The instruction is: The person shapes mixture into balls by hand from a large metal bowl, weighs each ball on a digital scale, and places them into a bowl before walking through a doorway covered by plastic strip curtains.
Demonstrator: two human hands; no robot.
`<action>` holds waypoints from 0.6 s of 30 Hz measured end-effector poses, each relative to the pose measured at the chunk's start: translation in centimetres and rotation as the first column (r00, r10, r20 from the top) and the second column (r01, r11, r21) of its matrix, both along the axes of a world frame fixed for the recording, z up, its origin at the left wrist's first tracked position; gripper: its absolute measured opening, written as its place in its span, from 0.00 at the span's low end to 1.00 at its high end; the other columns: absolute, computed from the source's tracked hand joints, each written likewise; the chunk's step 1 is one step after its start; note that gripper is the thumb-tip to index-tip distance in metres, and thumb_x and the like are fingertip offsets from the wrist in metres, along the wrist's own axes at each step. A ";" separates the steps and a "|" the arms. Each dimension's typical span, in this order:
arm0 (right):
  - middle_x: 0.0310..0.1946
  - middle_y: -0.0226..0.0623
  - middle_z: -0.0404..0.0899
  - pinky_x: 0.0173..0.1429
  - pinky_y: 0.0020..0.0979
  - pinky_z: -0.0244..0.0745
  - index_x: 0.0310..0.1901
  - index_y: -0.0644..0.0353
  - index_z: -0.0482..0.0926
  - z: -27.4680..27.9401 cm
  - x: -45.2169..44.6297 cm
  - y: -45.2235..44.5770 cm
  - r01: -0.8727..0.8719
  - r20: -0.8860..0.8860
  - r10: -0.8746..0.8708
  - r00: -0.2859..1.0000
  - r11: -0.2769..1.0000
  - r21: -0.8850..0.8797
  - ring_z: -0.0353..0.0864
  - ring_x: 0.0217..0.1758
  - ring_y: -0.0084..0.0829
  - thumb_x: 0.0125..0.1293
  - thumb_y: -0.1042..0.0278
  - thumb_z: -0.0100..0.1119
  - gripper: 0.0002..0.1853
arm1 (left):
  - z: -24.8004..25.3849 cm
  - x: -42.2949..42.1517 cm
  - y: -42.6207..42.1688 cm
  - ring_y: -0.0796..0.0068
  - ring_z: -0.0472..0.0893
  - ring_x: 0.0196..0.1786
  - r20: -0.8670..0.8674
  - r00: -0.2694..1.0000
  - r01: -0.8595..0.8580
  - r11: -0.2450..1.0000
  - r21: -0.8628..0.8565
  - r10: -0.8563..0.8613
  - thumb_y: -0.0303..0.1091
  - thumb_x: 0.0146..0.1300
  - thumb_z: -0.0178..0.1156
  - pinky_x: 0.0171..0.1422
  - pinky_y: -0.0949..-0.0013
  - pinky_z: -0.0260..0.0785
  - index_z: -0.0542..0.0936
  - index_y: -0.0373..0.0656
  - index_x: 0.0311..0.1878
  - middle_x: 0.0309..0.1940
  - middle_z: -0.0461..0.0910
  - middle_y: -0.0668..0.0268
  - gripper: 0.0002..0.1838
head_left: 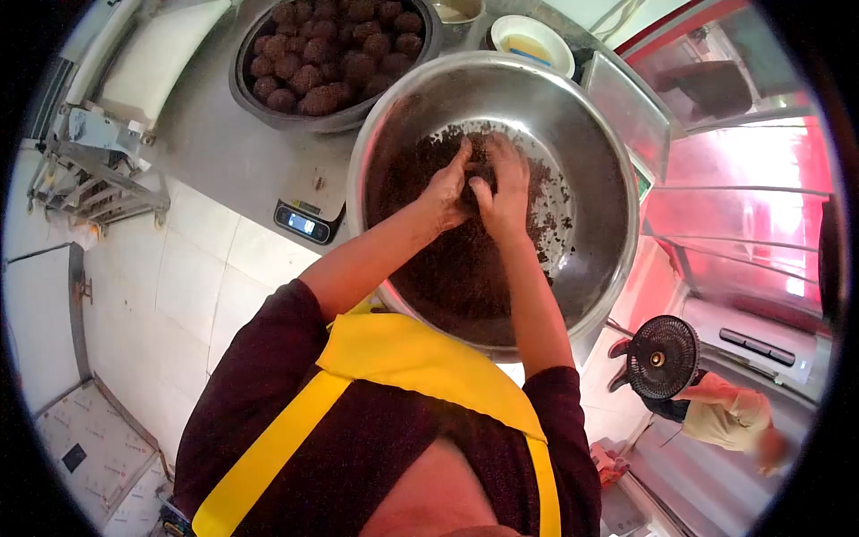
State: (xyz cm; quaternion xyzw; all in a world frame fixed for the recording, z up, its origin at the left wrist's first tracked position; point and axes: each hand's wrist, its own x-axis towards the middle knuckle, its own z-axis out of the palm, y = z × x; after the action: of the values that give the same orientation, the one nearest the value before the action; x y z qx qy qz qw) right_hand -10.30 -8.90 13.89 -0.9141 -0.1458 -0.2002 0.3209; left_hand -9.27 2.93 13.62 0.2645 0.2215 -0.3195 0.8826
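Observation:
In the head view, a large steel bowl [595, 242] holds loose dark brown crumbs [447, 277]. My left hand [449, 190] and my right hand [505, 190] are down inside it, over the crumbs. Their fingers curve round a dark brown ball [478, 175] between the palms, mostly hidden by the thumbs and fingers. Crumbs cling to the skin of both hands. Behind the bowl on the left, a dark oval tub [240, 85] is filled with several crumb-coated brown balls [313, 79].
A small digital scale [304, 222] lies on the grey metal table [215, 125], left of the bowl. A white plate [557, 40] and a small metal dish [458, 9] are behind. On the right are a black fan [662, 356] and another person [729, 416].

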 end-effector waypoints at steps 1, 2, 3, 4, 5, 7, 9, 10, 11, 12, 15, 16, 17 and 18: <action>0.55 0.44 0.73 0.73 0.50 0.48 0.41 0.64 0.76 -0.1 0.0 0.1 -0.041 0.035 0.044 0.998 0.996 -0.074 0.69 0.62 0.42 0.57 0.59 0.59 0.17 | -1.1 0.3 -0.8 0.60 0.69 0.62 -0.020 1.000 -0.008 1.000 0.015 0.009 0.59 0.65 0.50 0.63 0.55 0.66 0.64 0.43 0.65 0.61 0.67 0.54 0.34; 0.51 0.44 0.75 0.72 0.50 0.49 0.40 0.64 0.76 -0.8 -0.2 0.2 -0.036 0.065 0.035 0.997 0.999 0.009 0.71 0.59 0.43 0.58 0.60 0.58 0.15 | -2.1 0.5 -1.6 0.60 0.70 0.61 -0.041 0.999 -0.012 0.999 0.031 0.013 0.58 0.65 0.51 0.63 0.55 0.67 0.66 0.42 0.63 0.61 0.68 0.54 0.33; 0.46 0.43 0.77 0.71 0.50 0.51 0.38 0.64 0.76 -2.1 -0.4 0.4 -0.036 0.099 0.028 0.995 0.995 0.089 0.74 0.56 0.43 0.59 0.61 0.57 0.14 | -2.1 -0.1 -2.2 0.59 0.72 0.58 -0.017 0.999 -0.042 0.999 0.029 0.043 0.59 0.64 0.52 0.60 0.54 0.68 0.70 0.41 0.60 0.58 0.71 0.55 0.32; 0.42 0.43 0.79 0.71 0.50 0.53 0.37 0.65 0.76 -3.3 -0.3 0.5 -0.042 0.135 0.019 0.991 0.984 0.170 0.77 0.52 0.43 0.60 0.62 0.56 0.13 | -1.8 0.1 -2.2 0.60 0.72 0.58 -0.018 0.999 -0.034 0.996 0.086 0.035 0.59 0.64 0.53 0.59 0.54 0.68 0.70 0.40 0.59 0.57 0.72 0.56 0.33; 0.33 0.40 0.80 0.69 0.50 0.56 0.34 0.64 0.76 -4.3 0.1 0.1 -0.006 0.129 -0.008 0.992 0.994 0.110 0.81 0.44 0.42 0.61 0.64 0.54 0.10 | -1.5 -0.2 -2.2 0.60 0.72 0.58 -0.030 0.999 -0.020 0.990 0.143 0.025 0.60 0.63 0.53 0.59 0.54 0.69 0.71 0.40 0.58 0.57 0.72 0.56 0.33; 0.35 0.39 0.80 0.70 0.51 0.54 0.34 0.63 0.77 -3.8 0.9 -0.7 -0.023 0.134 0.026 0.991 0.999 -0.027 0.80 0.46 0.41 0.61 0.64 0.53 0.10 | -1.8 0.1 -2.2 0.59 0.70 0.60 0.001 1.000 0.023 0.974 0.226 -0.024 0.63 0.61 0.53 0.59 0.52 0.68 0.69 0.40 0.60 0.58 0.70 0.56 0.36; 0.46 0.41 0.78 0.72 0.53 0.47 0.43 0.61 0.77 -2.4 1.3 -1.3 -0.047 0.138 0.070 0.988 0.986 -0.162 0.73 0.58 0.42 0.61 0.62 0.54 0.13 | -1.5 0.5 -1.5 0.57 0.68 0.63 0.065 0.995 0.072 0.988 0.135 -0.081 0.64 0.61 0.53 0.62 0.50 0.66 0.65 0.42 0.63 0.62 0.66 0.54 0.39; 0.51 0.42 0.75 0.72 0.54 0.45 0.47 0.60 0.75 -1.0 1.4 -1.1 -0.039 0.106 0.054 0.993 0.989 -0.141 0.70 0.61 0.42 0.60 0.61 0.55 0.16 | -1.0 1.3 -1.0 0.56 0.67 0.64 0.117 0.988 0.090 0.992 0.089 -0.100 0.65 0.60 0.52 0.63 0.50 0.65 0.64 0.43 0.65 0.63 0.64 0.54 0.40; 0.55 0.42 0.73 0.72 0.54 0.44 0.51 0.59 0.74 0.1 0.8 -0.6 -0.033 0.067 0.041 0.997 0.993 -0.118 0.66 0.64 0.42 0.60 0.60 0.55 0.19 | -1.4 1.5 -0.4 0.54 0.64 0.67 0.126 0.988 0.100 0.993 -0.057 -0.092 0.67 0.59 0.51 0.65 0.49 0.63 0.58 0.45 0.69 0.67 0.58 0.53 0.43; 0.59 0.43 0.70 0.73 0.55 0.42 0.55 0.58 0.72 0.6 0.1 -0.2 -0.029 0.013 0.030 0.999 0.995 -0.093 0.62 0.68 0.43 0.59 0.60 0.55 0.22 | -0.9 1.3 -0.3 0.54 0.64 0.66 0.098 0.992 0.078 0.997 -0.001 -0.078 0.67 0.59 0.51 0.64 0.50 0.64 0.59 0.45 0.69 0.67 0.58 0.53 0.43; 0.55 0.44 0.73 0.71 0.52 0.50 0.53 0.60 0.73 -0.8 0.2 -0.4 -0.017 -0.048 0.017 0.999 1.000 0.003 0.68 0.62 0.46 0.59 0.60 0.56 0.22 | -1.9 1.0 -1.6 0.53 0.62 0.67 0.017 0.996 0.083 0.970 0.230 -0.090 0.66 0.59 0.53 0.64 0.50 0.64 0.63 0.41 0.66 0.66 0.61 0.54 0.42; 0.50 0.44 0.76 0.69 0.52 0.54 0.49 0.61 0.75 -2.1 0.1 -0.4 -0.028 -0.003 0.029 1.000 0.997 0.068 0.72 0.58 0.46 0.59 0.60 0.55 0.19 | -2.7 0.9 -2.0 0.54 0.61 0.68 0.072 0.993 0.074 0.976 0.204 -0.091 0.66 0.59 0.53 0.65 0.49 0.61 0.63 0.41 0.65 0.66 0.61 0.54 0.42; 0.48 0.44 0.77 0.68 0.52 0.56 0.48 0.62 0.75 -3.1 0.1 -0.4 -0.012 0.036 0.007 0.999 0.992 0.124 0.74 0.55 0.46 0.60 0.61 0.54 0.17 | -3.6 0.9 -2.5 0.54 0.60 0.68 0.126 0.988 0.062 0.983 0.175 -0.085 0.66 0.59 0.53 0.67 0.49 0.58 0.64 0.41 0.65 0.67 0.61 0.54 0.42; 0.45 0.44 0.78 0.67 0.52 0.58 0.46 0.62 0.76 -4.0 0.0 -0.2 0.002 0.072 -0.015 0.997 0.983 0.182 0.75 0.53 0.46 0.61 0.61 0.53 0.16 | -3.9 0.8 -2.7 0.55 0.59 0.69 0.177 0.981 0.051 0.988 0.148 -0.077 0.66 0.59 0.53 0.68 0.48 0.56 0.64 0.41 0.65 0.67 0.61 0.54 0.42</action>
State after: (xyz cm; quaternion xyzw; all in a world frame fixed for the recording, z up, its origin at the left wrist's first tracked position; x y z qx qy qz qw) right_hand -10.32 -9.07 9.90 -0.8738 -0.1346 -0.2473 0.3965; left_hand -8.52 0.22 9.75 0.3622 0.1533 -0.3057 0.8671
